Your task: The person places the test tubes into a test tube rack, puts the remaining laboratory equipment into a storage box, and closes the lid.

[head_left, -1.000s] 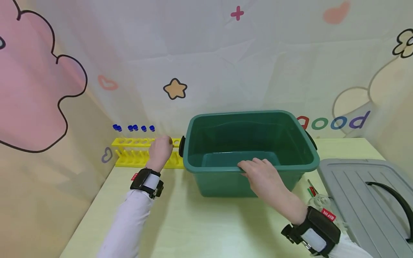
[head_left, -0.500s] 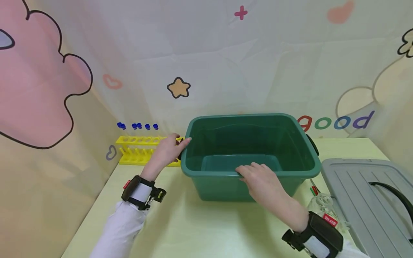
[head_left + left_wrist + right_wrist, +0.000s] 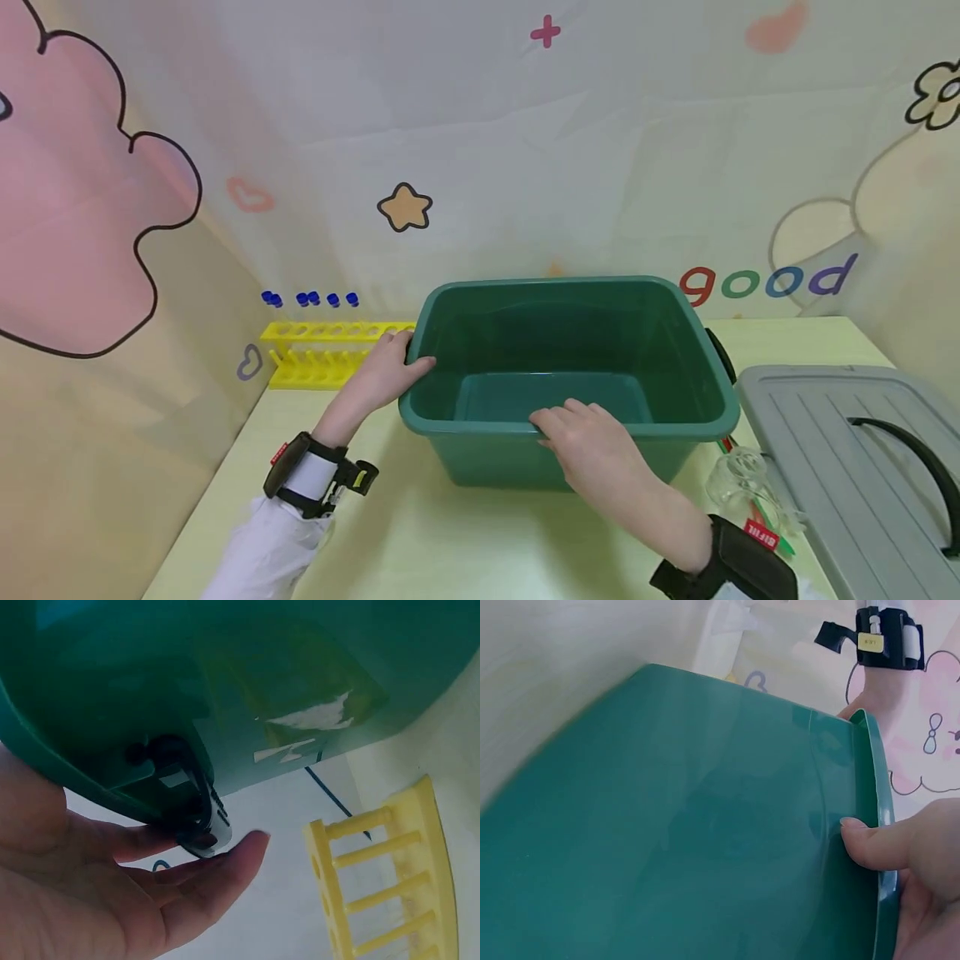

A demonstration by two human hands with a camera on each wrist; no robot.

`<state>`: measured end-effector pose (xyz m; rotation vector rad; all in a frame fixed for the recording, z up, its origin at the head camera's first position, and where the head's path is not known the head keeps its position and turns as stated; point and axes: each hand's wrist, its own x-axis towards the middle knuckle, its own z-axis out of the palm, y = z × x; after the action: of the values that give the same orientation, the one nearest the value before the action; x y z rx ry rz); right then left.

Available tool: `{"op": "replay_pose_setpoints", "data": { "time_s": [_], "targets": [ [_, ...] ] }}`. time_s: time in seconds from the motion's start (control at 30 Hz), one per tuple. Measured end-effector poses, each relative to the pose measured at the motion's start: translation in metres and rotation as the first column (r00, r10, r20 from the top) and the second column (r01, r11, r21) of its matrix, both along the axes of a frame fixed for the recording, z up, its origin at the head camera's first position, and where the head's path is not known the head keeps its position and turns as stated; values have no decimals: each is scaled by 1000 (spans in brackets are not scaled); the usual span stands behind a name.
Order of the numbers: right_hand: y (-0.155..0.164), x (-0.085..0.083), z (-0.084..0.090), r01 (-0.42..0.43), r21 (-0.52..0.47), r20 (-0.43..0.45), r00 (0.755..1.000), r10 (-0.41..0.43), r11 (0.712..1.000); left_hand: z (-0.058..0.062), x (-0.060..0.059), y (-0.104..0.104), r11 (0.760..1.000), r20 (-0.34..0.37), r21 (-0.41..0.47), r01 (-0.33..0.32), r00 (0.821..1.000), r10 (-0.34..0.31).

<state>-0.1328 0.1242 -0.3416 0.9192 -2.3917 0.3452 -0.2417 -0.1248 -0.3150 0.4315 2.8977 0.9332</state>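
1. We see the green tub (image 3: 570,367) standing on the pale table (image 3: 450,533), between the yellow rack (image 3: 322,354) on its left and the grey lid (image 3: 847,450) on its right — a spot where both arms reach it without stretching.
2. We judge the hold is spread over two sides so the tub stays level and does not twist.
3. Our left hand (image 3: 386,371) grips the tub's left end: the thumb hooks over the rim, and in the left wrist view the fingers (image 3: 217,874) curl under the black side handle (image 3: 199,817).
4. Our right hand (image 3: 592,442) pinches the near rim — thumb (image 3: 874,840) pressed on the inner wall, the fingers curled over the edge.
5. A clear glass jar (image 3: 738,483) lies just beside the tub's right corner.
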Motion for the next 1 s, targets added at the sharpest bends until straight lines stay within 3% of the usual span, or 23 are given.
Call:
{"op": "replay_pose_setpoints", "data": {
  "time_s": [0.23,0.43,0.57,0.63,0.73,0.83,0.93,1.0],
  "targets": [
    [-1,11,1,-33,19,33,999,32,999,-7,8,-3,985,-35,160,69,997,-64],
    [-1,21,7,-87,42,90,992,83,995,-8,18,-5,981,-4,190,38,999,-38],
    [8,28,15,-118,-66,154,980,126,991,-9,20,-3,982,2,189,33,999,-34],
    [17,29,22,-139,-149,123,980,157,979,-10,19,-3,982,3,188,26,1000,-27],
    [34,27,36,-170,-229,7,984,177,958,-9,19,-2,984,2,179,11,1000,-11],
    [59,25,53,-137,-263,-49,991,128,955,-10,20,-1,985,4,173,-5,1000,4],
    [91,25,67,31,-269,-12,999,-35,963,-10,19,-1,985,2,175,-9,1000,8],
    [113,24,71,159,-277,26,987,-158,947,-10,19,-1,984,-1,178,-8,1000,8]
  ]
}}
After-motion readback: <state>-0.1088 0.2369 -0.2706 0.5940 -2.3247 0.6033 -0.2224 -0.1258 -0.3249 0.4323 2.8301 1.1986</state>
